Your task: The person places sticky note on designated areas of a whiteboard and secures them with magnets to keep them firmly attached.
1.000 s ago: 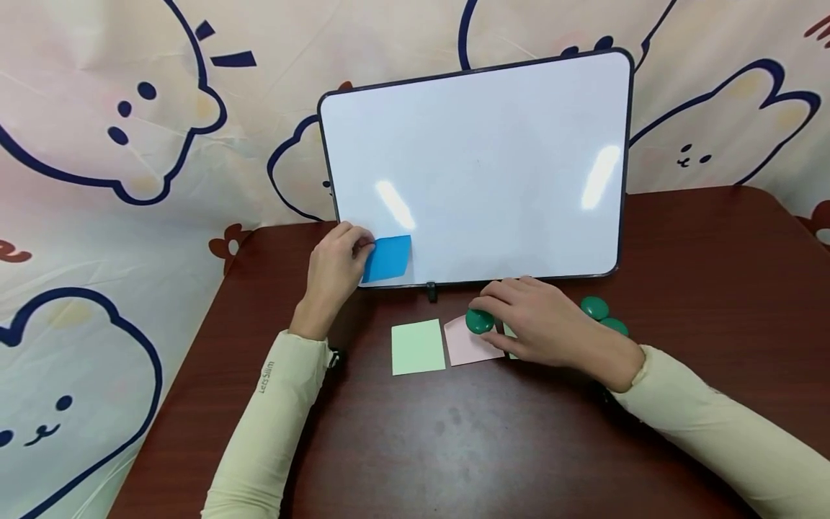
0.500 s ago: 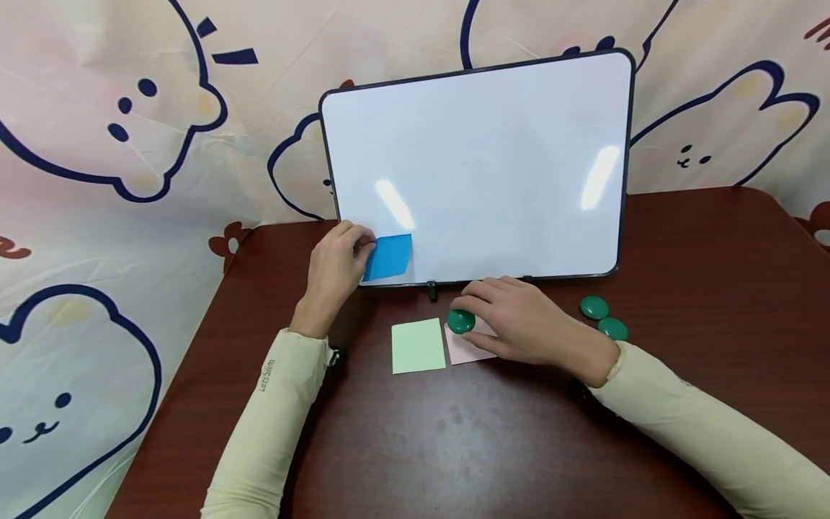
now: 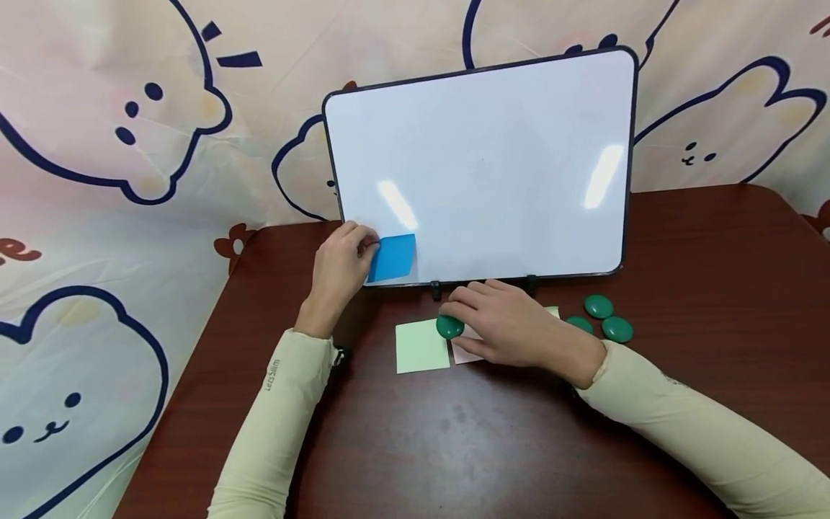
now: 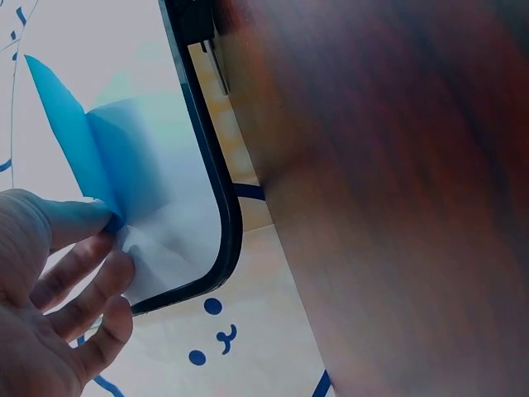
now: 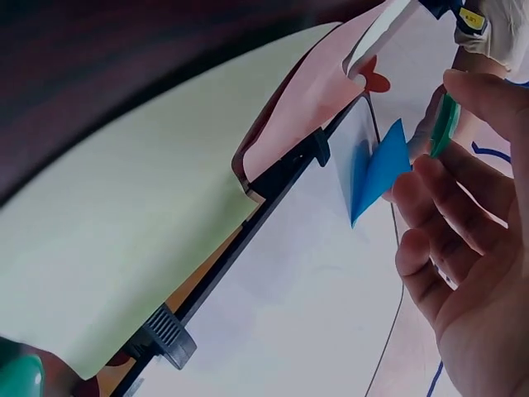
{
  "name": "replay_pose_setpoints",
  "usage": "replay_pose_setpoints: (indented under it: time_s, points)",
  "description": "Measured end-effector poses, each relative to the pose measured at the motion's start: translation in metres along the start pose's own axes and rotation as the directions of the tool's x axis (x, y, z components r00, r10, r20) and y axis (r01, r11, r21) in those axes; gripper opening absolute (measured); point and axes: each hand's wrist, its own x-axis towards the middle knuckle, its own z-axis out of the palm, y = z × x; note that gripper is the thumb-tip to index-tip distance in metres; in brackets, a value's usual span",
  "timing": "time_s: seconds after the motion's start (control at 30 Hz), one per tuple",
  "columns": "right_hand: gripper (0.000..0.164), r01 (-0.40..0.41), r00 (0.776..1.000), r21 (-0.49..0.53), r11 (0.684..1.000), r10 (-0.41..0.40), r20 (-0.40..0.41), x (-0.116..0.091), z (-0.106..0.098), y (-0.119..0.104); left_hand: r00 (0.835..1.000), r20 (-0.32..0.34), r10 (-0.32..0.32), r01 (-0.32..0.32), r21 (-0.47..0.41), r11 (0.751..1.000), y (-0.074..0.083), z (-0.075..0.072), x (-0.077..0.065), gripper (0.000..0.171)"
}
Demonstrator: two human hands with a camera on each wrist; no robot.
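My left hand [image 3: 340, 267] pinches the left edge of a blue sticky note [image 3: 394, 258] at the lower left corner of the whiteboard [image 3: 493, 173]. In the left wrist view the note [image 4: 66, 132] stands out from the board along a fold, with my thumb on its end. Between the thumb and fingers of my right hand [image 3: 502, 324] is a green round magnet [image 3: 449, 327]. Seen from above, it overlaps the right edge of a light green sticky note [image 3: 421, 347]. A pink sticky note [image 3: 468, 352] is partly covered by that hand.
Behind my right hand peeks the corner of another light green note [image 3: 552, 311]. Several green magnets lie right of it, one magnet [image 3: 599, 306] nearest the board. Black clips [image 3: 436, 290] support the board's lower edge on the brown table [image 3: 415, 447]. A patterned cloth [image 3: 259, 130] hangs behind.
My right hand has moved left with the magnet, from over the pink note to the light green note's edge, uncovering more magnets on the right. My left hand stays on the blue note.
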Motion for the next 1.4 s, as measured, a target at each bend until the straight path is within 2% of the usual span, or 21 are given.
replay_pose_setpoints:
  time_s: [0.23,0.6,0.9,1.23,1.4]
  points:
    - [0.037,-0.023,0.999,-0.004,1.0,0.024,0.036,-0.001,-0.001,-0.002,1.0,-0.004,0.01,-0.01,0.01,1.0,0.001,0.003,-0.001,0.015]
    - [0.036,-0.017,1.0,0.003,1.0,0.017,-0.013,0.003,0.002,-0.002,1.0,-0.003,0.009,-0.009,0.013,1.0,-0.002,0.001,-0.002,0.016]
    - [0.036,-0.022,1.0,0.012,1.0,0.022,-0.008,0.005,0.001,-0.002,1.0,-0.006,0.011,-0.011,0.007,1.0,-0.001,0.0,-0.001,0.016]
    - [0.037,-0.036,0.997,0.082,0.996,0.042,-0.066,0.02,-0.005,-0.008,1.0,0.005,-0.006,0.006,0.006,1.0,-0.001,0.0,-0.002,0.016]
    - [0.037,-0.04,0.997,0.065,0.997,0.044,-0.068,0.034,-0.009,-0.012,1.0,0.002,0.008,-0.008,0.01,1.0,0.0,-0.002,-0.001,0.017]
